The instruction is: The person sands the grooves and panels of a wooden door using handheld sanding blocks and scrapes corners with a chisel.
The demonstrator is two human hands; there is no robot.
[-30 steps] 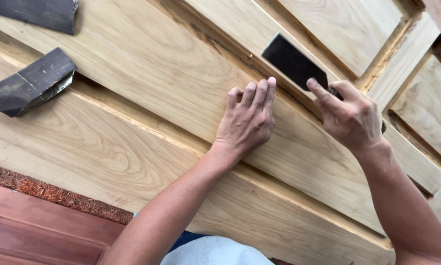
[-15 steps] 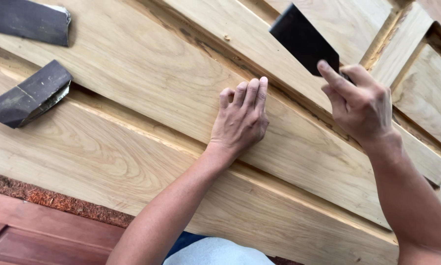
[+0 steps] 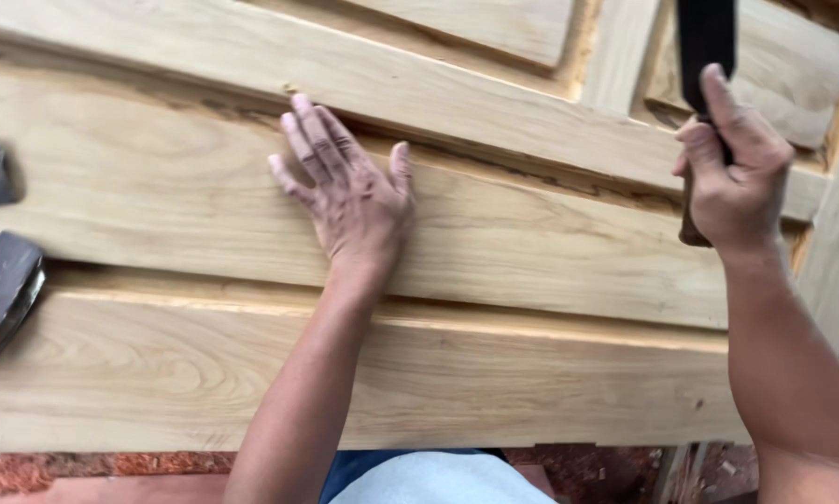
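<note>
Left hand (image 3: 349, 191) flat, fingers spread; right hand (image 3: 732, 168) fisted, thumb up.

no packages, labels, signs or screens

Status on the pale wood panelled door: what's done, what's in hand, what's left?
Done: the pale wooden panelled door is assembled, rails and raised panels in place, the wood bare. In hand: the left hand lies flat on the middle rail beside a dark, rough joint line; the right hand grips a dark flat-bladed tool, raised off the wood. Left: that joint line looks uncleaned.
</note>
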